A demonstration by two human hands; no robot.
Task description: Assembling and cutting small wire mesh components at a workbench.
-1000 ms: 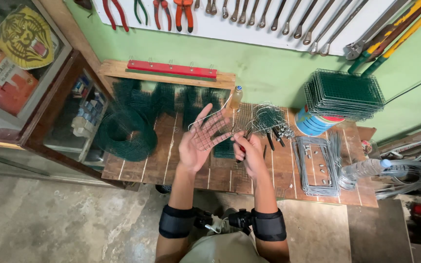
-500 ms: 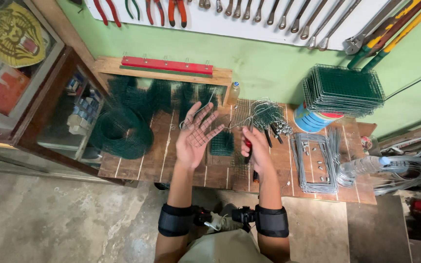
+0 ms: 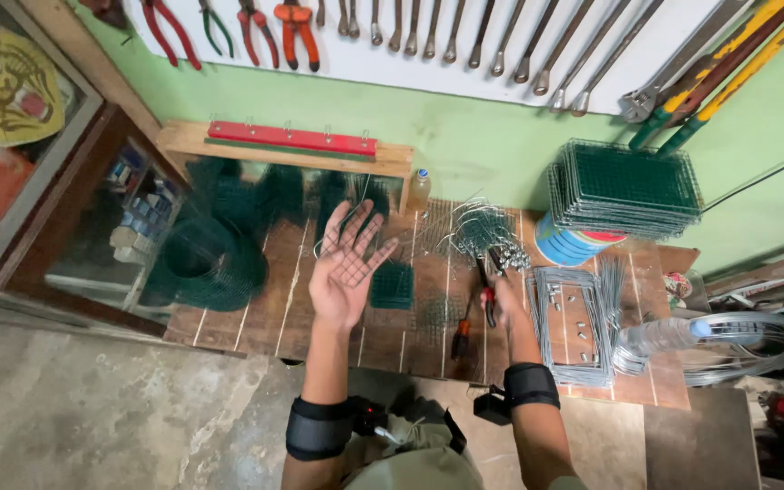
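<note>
A wooden workbench point(image 3: 256, 313) is seen from above, set against a green wall hung with pliers and wrenches. The left hand point(image 3: 345, 263) is raised over the bench, palm up and fingers spread wide, with a small panel of wire mesh point(image 3: 348, 238) resting flat across the palm and fingers. The right hand point(image 3: 501, 295) is lowered to the bench and closed around red-handled pliers point(image 3: 485, 292), just below a tangled pile of bent wire pieces point(image 3: 483, 231). A dark green mesh square point(image 3: 393, 283) lies on the bench between the two hands. To the left sits a roll of green mesh point(image 3: 206, 263); to the right, grey wire frames point(image 3: 572, 318) lie flat, and a stack of green mesh panels point(image 3: 623, 186) rests on a blue tub. The work appears to be best served if the mesh panel is kept level and steady on the open palm, so it cannot slide off, and if the pliers are gripped firmly and lifted clear of the loose wire, whose sharp ends could snag the fingers.
</note>
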